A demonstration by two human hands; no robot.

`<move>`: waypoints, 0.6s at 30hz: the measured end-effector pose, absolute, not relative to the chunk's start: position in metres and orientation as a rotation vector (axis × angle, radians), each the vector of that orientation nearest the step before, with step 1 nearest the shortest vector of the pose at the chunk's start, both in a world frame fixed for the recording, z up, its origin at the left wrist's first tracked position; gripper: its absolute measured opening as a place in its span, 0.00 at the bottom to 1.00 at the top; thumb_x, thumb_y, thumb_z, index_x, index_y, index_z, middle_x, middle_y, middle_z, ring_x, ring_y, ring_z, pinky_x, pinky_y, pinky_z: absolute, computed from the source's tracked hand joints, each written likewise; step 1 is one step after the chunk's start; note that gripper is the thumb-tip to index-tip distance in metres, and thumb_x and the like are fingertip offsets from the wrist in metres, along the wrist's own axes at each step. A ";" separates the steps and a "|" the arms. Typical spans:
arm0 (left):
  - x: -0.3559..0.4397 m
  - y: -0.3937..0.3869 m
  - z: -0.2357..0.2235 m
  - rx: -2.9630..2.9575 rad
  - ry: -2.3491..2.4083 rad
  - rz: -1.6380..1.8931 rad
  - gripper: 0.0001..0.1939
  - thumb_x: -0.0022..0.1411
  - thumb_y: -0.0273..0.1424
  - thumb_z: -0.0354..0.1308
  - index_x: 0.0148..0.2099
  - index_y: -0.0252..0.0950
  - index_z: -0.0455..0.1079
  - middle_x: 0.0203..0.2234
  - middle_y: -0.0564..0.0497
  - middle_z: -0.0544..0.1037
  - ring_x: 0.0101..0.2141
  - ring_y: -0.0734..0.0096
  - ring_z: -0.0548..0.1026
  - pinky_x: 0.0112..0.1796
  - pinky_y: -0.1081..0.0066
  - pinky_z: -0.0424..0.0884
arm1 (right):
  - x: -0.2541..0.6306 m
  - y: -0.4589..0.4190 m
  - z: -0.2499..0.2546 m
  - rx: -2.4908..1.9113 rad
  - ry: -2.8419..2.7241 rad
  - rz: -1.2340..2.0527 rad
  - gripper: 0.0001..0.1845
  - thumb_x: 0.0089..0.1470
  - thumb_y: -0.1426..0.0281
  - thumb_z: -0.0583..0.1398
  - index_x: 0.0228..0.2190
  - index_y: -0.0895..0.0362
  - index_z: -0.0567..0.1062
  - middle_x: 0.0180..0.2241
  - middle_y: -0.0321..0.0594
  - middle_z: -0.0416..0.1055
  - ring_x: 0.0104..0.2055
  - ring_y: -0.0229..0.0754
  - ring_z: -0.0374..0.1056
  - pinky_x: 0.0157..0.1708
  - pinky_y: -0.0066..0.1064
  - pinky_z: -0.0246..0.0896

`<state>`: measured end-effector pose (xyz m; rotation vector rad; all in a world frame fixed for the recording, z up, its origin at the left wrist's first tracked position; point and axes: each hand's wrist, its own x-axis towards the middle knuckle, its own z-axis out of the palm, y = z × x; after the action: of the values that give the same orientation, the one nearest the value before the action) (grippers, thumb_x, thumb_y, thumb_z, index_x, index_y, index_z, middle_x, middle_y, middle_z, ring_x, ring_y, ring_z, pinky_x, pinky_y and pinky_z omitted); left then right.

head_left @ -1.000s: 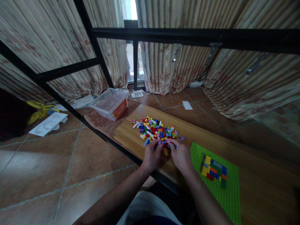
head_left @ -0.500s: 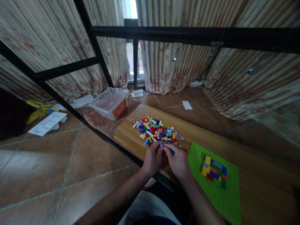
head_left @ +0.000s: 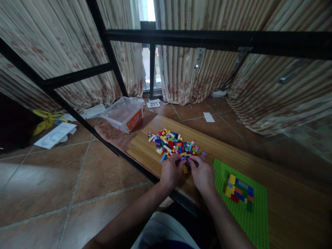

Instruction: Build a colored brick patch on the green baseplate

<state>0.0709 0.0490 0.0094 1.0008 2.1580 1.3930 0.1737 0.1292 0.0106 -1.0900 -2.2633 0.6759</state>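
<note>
Overall, the striped curtains (head_left: 192,76) form the largest surface and hang well beyond both hands. The tiled floor (head_left: 64,173) extends to the left of the left hand and also shows beyond the hands. The black metal frame (head_left: 207,38) crosses the space ahead of the hands, with one bar sloping down on the left and passing just under the wrists. The wooden board (head_left: 142,147) lies beneath the hands and extends to the right.

The green baseplate (head_left: 254,224) lies on the board, to the right of the right hand; the right forearm passes over its near left edge. The clear plastic bin (head_left: 116,112), with an orange label, stands beyond and to the left of the left hand. The white tray (head_left: 55,135) rests on the floor, well apart from the left hand on its left side.

The pile of toy bricks (head_left: 172,143) is spread on the board directly beyond the fingertips. The left hand (head_left: 171,173) is nearly closed, thumb and forefinger pinched on small purple pieces (head_left: 184,159). The right hand (head_left: 204,174) is likewise pinched on these pieces from the opposite side; their exact shape is too small to tell.

The multicoloured brick build (head_left: 240,188) sits on the baseplate, right of the right hand. The white card (head_left: 209,117) lies on the floor beyond the right hand. The loose purple brick (head_left: 203,154) lies just beyond the right hand.
</note>
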 end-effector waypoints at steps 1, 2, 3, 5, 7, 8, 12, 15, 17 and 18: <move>0.069 0.052 0.008 1.041 2.203 1.353 0.03 0.60 0.29 0.59 0.37 0.36 0.72 0.29 0.52 0.77 0.30 0.70 0.74 0.35 0.71 0.69 | 0.173 0.133 0.010 -1.097 -2.284 0.662 0.14 0.59 0.65 0.54 0.36 0.56 0.79 0.39 0.44 0.77 0.40 0.46 0.72 0.43 0.36 0.63; 0.067 0.054 0.007 1.077 2.232 1.322 0.03 0.60 0.28 0.59 0.38 0.37 0.73 0.30 0.52 0.78 0.32 0.69 0.75 0.37 0.70 0.70 | 0.173 0.136 0.011 -1.102 -2.299 0.651 0.14 0.58 0.66 0.54 0.37 0.56 0.79 0.38 0.43 0.77 0.40 0.46 0.72 0.43 0.36 0.63; 0.065 0.056 0.005 1.104 2.252 1.296 0.04 0.60 0.28 0.59 0.39 0.37 0.73 0.32 0.51 0.78 0.33 0.68 0.75 0.38 0.69 0.70 | 0.172 0.139 0.011 -1.105 -2.313 0.639 0.14 0.58 0.66 0.54 0.37 0.56 0.78 0.38 0.43 0.77 0.40 0.45 0.72 0.42 0.35 0.62; 0.064 0.058 0.001 1.129 2.276 1.270 0.07 0.60 0.27 0.60 0.42 0.37 0.73 0.34 0.50 0.79 0.35 0.67 0.76 0.40 0.68 0.71 | 0.169 0.144 0.013 -1.123 -2.343 0.600 0.14 0.59 0.67 0.53 0.38 0.57 0.78 0.39 0.44 0.76 0.41 0.45 0.71 0.42 0.34 0.62; 0.064 0.057 -0.002 1.135 2.282 1.278 0.12 0.59 0.26 0.61 0.46 0.37 0.72 0.35 0.50 0.79 0.36 0.66 0.76 0.41 0.67 0.72 | 0.164 0.150 0.016 -1.171 -2.392 0.543 0.15 0.59 0.68 0.53 0.40 0.57 0.78 0.40 0.44 0.75 0.40 0.44 0.71 0.41 0.33 0.61; 0.064 0.056 -0.003 1.142 2.279 1.290 0.13 0.58 0.25 0.61 0.47 0.37 0.72 0.36 0.49 0.79 0.36 0.66 0.76 0.41 0.67 0.72 | 0.160 0.153 0.018 -1.201 -2.428 0.516 0.16 0.60 0.67 0.53 0.41 0.57 0.78 0.40 0.45 0.75 0.40 0.44 0.71 0.41 0.33 0.61; 0.064 0.050 -0.003 1.201 2.246 1.334 0.14 0.57 0.22 0.60 0.46 0.36 0.71 0.37 0.49 0.78 0.37 0.67 0.76 0.42 0.67 0.73 | 0.145 0.164 0.026 -1.314 -2.589 0.440 0.16 0.61 0.65 0.53 0.42 0.55 0.79 0.43 0.45 0.74 0.39 0.43 0.70 0.38 0.32 0.59; 0.062 0.044 0.000 1.216 2.231 1.371 0.14 0.58 0.20 0.57 0.46 0.36 0.71 0.37 0.49 0.78 0.37 0.68 0.76 0.42 0.68 0.73 | 0.136 0.168 0.031 -1.354 -2.672 0.414 0.15 0.61 0.65 0.54 0.40 0.53 0.80 0.43 0.44 0.74 0.39 0.43 0.70 0.37 0.31 0.58; 0.058 0.041 0.002 1.197 2.232 1.408 0.13 0.59 0.21 0.56 0.46 0.37 0.71 0.36 0.50 0.78 0.37 0.69 0.76 0.41 0.69 0.72 | 0.132 0.169 0.032 -1.362 -2.698 0.409 0.14 0.60 0.65 0.54 0.37 0.53 0.80 0.43 0.44 0.74 0.39 0.43 0.71 0.35 0.31 0.57; 0.054 0.039 0.004 1.178 2.247 1.422 0.13 0.60 0.22 0.55 0.46 0.38 0.71 0.36 0.50 0.77 0.37 0.69 0.76 0.40 0.70 0.72 | 0.132 0.170 0.032 -1.359 -2.701 0.406 0.14 0.60 0.65 0.54 0.36 0.53 0.80 0.42 0.44 0.74 0.38 0.42 0.71 0.35 0.31 0.57</move>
<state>0.0538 0.0390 0.0035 1.1778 2.2474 1.4218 0.1319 0.1701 0.0319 -1.3591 -2.7012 0.4062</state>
